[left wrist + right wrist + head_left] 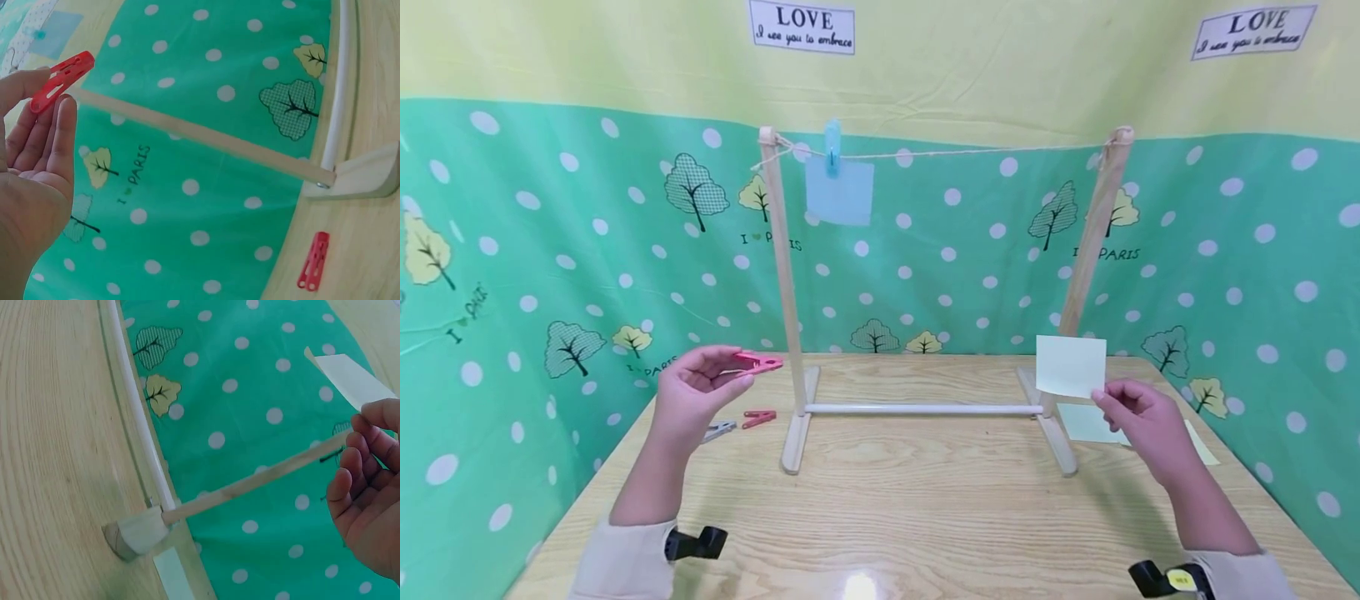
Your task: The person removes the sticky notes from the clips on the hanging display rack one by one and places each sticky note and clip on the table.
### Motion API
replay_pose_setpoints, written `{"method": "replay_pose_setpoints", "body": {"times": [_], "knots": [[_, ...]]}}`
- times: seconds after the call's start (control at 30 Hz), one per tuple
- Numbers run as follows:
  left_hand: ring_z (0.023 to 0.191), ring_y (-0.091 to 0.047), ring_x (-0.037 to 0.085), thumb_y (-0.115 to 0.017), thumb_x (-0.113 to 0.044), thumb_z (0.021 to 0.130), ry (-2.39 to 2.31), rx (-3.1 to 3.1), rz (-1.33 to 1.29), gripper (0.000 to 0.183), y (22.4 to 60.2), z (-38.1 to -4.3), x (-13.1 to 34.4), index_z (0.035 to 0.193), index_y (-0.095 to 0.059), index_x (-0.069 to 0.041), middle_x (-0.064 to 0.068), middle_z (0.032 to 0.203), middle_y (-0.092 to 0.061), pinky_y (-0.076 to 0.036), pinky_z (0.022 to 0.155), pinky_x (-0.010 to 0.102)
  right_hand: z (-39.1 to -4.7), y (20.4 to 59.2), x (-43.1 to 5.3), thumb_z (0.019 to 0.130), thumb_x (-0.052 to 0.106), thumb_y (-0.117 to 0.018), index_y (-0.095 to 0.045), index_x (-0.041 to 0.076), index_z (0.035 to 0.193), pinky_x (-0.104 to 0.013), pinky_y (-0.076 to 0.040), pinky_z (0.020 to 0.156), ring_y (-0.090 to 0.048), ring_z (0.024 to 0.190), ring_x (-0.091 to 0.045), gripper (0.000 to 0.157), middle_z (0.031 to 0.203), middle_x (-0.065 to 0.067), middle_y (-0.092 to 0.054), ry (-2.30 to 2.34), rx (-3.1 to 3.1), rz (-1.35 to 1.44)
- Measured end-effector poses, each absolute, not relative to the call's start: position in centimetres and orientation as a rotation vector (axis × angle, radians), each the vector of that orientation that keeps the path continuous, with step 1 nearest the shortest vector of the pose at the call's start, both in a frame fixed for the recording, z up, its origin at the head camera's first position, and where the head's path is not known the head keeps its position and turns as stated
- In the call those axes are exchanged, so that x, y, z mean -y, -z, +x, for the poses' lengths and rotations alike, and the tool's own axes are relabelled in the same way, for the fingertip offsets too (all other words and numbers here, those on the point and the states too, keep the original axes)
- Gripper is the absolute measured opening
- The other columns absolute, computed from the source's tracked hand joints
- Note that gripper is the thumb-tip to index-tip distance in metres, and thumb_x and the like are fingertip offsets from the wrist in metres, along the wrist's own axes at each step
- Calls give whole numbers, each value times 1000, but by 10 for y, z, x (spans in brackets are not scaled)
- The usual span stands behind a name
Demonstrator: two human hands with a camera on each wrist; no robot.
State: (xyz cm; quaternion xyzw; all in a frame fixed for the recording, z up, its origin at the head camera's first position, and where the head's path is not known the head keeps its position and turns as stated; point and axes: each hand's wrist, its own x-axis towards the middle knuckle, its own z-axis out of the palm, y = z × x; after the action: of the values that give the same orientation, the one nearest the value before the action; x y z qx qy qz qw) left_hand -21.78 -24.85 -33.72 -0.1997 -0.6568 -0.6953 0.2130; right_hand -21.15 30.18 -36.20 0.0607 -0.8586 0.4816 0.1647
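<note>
My left hand (694,392) pinches a pink-red clothespin (762,363) between thumb and fingers, raised left of the wooden rack. In the left wrist view the same clothespin (62,81) points up and away from the fingertips. Over on the right, my right hand (1150,425) holds a pale square paper (1071,367) by its lower right corner, in front of the rack's right post (1093,242). A light blue paper (840,193) hangs near the left end of the string (955,153), clipped by a blue clothespin (832,150).
On the table by the rack's left foot (796,442) lie a red clothespin (759,418) and a grey clothespin (720,431). Pale paper sheets (1086,423) lie by the right foot. A white bar (925,409) joins the feet, and a patterned curtain (955,275) hangs behind.
</note>
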Motion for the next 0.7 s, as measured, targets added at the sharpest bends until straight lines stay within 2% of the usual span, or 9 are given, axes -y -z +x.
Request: {"method": "replay_pose_setpoints", "body": {"times": [0.2, 0.47, 0.7], "knots": [[97, -67, 17, -69, 16, 82, 1973, 1820, -438, 34, 352, -219, 262, 113, -58, 13, 6, 103, -70, -55, 84, 26, -208, 372, -318, 102, 25, -55, -58, -7, 101, -25, -49, 55, -53, 67, -18, 32, 75, -6, -54, -1397, 2482, 176], [97, -66, 8, -71, 3, 86, 1985, 1916, -282, 35, 372, -214, 286, 120, -65, -4, -3, 104, -70, -52, 85, 17, -203, 384, -335, 104, 30, -48, -55, -6, 100, -26, -48, 58, -53, 69, -21, 37, 77, -10, -55, -1384, 2564, 108], [95, -65, 2, -74, -7, 87, 1966, 2022, -121, 37, 391, -213, 305, 121, -59, -1, -9, 102, -69, -51, 82, 13, -203, 400, -349, 104, 31, -47, -56, -7, 102, -27, -50, 60, -54, 68, -20, 39, 76, -8, -55, -1424, 2622, 55]]}}
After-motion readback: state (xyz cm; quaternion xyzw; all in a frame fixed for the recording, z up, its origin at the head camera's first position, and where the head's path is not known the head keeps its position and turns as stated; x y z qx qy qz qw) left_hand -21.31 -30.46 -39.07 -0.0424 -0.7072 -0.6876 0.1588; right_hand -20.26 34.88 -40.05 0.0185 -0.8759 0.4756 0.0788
